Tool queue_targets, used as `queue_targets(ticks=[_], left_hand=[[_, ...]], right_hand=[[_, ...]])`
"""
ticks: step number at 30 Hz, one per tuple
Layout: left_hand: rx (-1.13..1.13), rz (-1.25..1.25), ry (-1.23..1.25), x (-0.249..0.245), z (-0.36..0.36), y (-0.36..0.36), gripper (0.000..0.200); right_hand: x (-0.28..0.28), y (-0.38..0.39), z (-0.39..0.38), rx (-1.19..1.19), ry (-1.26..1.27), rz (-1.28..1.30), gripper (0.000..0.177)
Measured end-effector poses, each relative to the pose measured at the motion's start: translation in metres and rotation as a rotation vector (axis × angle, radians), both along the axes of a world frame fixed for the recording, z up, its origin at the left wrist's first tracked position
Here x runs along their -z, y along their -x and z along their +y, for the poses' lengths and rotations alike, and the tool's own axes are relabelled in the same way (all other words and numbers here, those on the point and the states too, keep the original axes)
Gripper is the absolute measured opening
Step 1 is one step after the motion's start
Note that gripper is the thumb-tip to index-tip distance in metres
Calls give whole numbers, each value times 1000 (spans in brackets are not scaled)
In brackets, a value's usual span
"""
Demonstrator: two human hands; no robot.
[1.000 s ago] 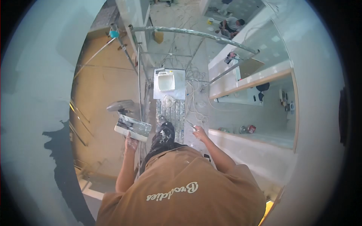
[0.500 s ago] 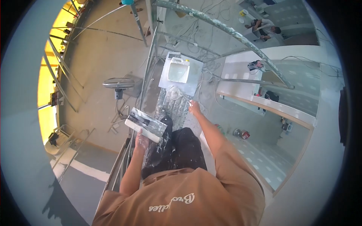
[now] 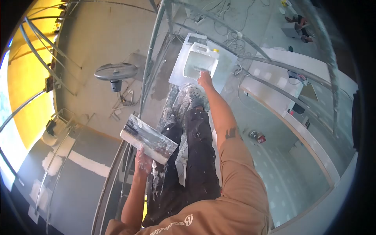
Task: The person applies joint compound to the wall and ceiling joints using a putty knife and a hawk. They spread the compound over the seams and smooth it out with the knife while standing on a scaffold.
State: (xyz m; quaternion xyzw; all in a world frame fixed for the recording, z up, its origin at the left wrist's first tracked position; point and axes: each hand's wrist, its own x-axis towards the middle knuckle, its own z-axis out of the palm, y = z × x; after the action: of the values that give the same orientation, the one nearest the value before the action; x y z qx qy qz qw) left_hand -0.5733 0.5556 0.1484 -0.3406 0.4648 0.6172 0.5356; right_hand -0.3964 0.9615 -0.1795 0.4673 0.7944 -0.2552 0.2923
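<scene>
My left hand (image 3: pixel 143 161) grips a long rectangular mud pan (image 3: pixel 150 137) by its near side; its metal inside is smeared with white compound. My right hand (image 3: pixel 205 79) reaches forward, fingers closed round what looks like a putty knife (image 3: pixel 199 69), partly hidden by the hand. That tool is over the opening of a white plastic jerrycan (image 3: pixel 188 64), cut open on one side, with a yellow cap. Beneath the jerrycan lies a white board (image 3: pixel 225 64). A compound-spattered shoe (image 3: pixel 192 95) rests close to the board's near edge.
Scaffold tubes (image 3: pixel 150 51) rise on the left, and others cross on the right. A grey fan (image 3: pixel 116 72) stands on the floor below left. Cables (image 3: pixel 237 43) lie coiled beyond the board. A white partition (image 3: pixel 297 121) runs along the right. Another person (image 3: pixel 301 29) is at far upper right.
My right hand has moved forward with its tool, from beside the shoe to the jerrycan. A foot has come forward, and the view has shifted. The mud pan stays in my left hand.
</scene>
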Motion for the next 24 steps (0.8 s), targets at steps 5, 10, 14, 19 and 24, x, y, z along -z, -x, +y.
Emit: queue_targets(ticks=[5, 10, 14, 19, 24], left_hand=[[28, 82, 85, 13, 23, -1, 53], [19, 56, 84, 16, 47, -1, 51], [93, 90, 89, 22, 66, 1, 47], [224, 174, 40, 38, 91, 14, 41], [360, 245, -121, 19, 163, 32, 37]], right_hand=[[86, 2, -7, 86, -346, 102, 44], [40, 4, -33, 266, -133, 96, 40], [10, -23, -15, 155, 1, 290, 39], [-60, -65, -13, 357, 40, 682, 39], [-238, -78, -12, 894, 504, 859, 33]])
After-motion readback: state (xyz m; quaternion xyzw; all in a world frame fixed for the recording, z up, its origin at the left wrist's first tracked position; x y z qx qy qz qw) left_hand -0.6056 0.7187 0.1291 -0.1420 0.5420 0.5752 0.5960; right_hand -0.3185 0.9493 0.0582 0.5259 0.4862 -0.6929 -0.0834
